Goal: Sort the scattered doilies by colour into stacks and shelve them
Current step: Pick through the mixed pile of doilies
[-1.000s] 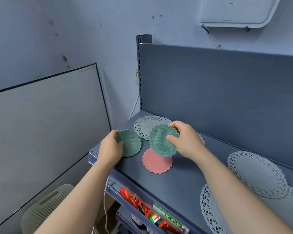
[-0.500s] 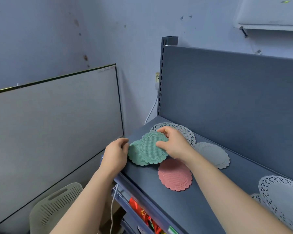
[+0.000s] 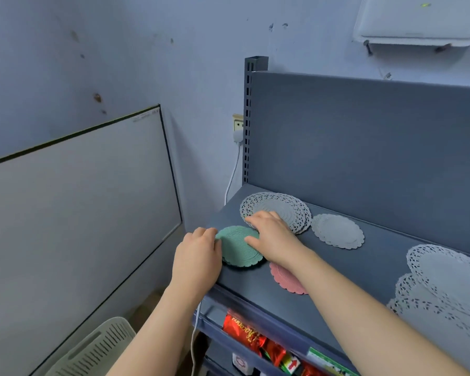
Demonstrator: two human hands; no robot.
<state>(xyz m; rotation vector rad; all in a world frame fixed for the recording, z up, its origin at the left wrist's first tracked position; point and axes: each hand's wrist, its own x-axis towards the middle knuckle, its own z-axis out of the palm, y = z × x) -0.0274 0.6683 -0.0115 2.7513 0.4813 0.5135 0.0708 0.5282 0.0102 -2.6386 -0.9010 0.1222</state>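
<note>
Two green doilies (image 3: 238, 249) lie stacked near the left front corner of the grey shelf (image 3: 255, 283). My left hand (image 3: 197, 263) touches the stack's left edge with loosely bent fingers. My right hand (image 3: 273, 237) rests on its right side, thumb on the top doily. A pink doily (image 3: 285, 279) lies just right of the stack, partly hidden by my right forearm. White lace doilies (image 3: 288, 210) are stacked behind my right hand. A plain white doily (image 3: 337, 232) lies to their right.
Larger white lace doilies (image 3: 445, 283) overlap at the shelf's right end. The shelf's back panel (image 3: 364, 137) rises behind. Red snack packets (image 3: 244, 332) fill the lower shelf. A white board (image 3: 79, 213) leans on the left, with a slatted basket (image 3: 98, 348) below it.
My right hand has carried the green doily left and laid it flat on the other green one. The left hand stays at that doily's edge. The camera has swung left.
</note>
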